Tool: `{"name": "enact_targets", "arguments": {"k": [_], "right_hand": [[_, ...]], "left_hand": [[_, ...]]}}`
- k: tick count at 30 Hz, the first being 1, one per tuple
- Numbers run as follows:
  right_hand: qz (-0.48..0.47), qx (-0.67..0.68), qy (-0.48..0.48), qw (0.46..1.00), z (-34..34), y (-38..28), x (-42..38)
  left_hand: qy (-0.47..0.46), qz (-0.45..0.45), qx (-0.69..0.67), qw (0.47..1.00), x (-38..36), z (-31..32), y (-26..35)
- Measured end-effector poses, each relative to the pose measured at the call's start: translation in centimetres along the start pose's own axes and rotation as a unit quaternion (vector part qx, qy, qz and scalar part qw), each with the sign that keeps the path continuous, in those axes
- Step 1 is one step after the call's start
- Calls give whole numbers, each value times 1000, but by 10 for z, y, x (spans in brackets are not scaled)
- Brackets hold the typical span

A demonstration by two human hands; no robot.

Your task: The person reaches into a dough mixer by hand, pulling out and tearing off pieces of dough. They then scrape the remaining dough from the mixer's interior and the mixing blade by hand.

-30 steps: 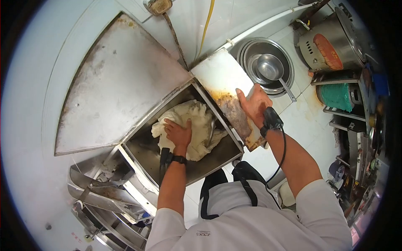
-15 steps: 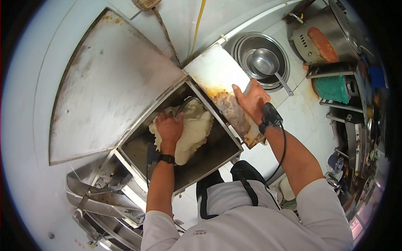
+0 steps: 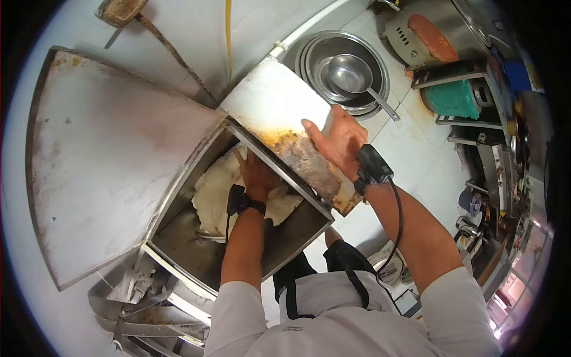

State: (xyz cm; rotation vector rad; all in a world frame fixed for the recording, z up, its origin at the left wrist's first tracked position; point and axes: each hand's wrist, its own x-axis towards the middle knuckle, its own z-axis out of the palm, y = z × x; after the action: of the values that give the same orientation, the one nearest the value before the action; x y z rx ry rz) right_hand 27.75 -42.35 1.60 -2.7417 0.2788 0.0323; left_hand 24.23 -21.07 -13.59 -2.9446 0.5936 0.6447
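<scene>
A mass of pale dough (image 3: 217, 184) lies inside a rectangular metal trough (image 3: 178, 241). My left hand (image 3: 260, 175) reaches down onto the dough with its fingers spread, partly in shadow. Below the dough's near edge, part of a curved metal bar (image 3: 209, 236) shows. Outside the trough, my right hand (image 3: 342, 140) rests on the edge of a white, rust-stained housing (image 3: 270, 98), its thumb apart from the fingers. Both wrists carry black strapped devices with cables.
A large metal lid (image 3: 113, 149) stands raised at the left. Nested steel bowls (image 3: 380, 65) hold a long-handled ladle (image 3: 350, 74) on the tiled floor. Farther right are a steel pot (image 3: 398, 35) and a rack with a green-wrapped container (image 3: 449, 100). A stained mallet-like tool (image 3: 122, 11) leans at the top left.
My left hand has moved right and farther into the trough. The dough has shifted and changed shape, and the curved bar shows in a different place. My right hand stays on the housing.
</scene>
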Motion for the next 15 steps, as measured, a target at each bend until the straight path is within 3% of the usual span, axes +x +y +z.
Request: {"name": "enact_targets", "arguments": {"k": [2,4,6,10,13,15], "right_hand": [[0,4,-8,1000,0,-1,-2],[12,13,-25,1000,-4,-5,-1],[26,32,-50,998,-6,-5,-1],[18,30,-38,999,-6,-6,-3],[34,16,-65,997,-11,-6,-4],[32,20,-66,997,-9,-4,-6]], "left_hand": [[-127,-47,11,991,-2,-20,5],[-96,-47,5,994,-2,2,6],[-180,-75,-50,979,0,28,9],[-141,-22,3,990,-36,-24,41],[-218,-7,-2,976,-70,-48,41],[-180,21,-66,981,-95,-55,26]]}}
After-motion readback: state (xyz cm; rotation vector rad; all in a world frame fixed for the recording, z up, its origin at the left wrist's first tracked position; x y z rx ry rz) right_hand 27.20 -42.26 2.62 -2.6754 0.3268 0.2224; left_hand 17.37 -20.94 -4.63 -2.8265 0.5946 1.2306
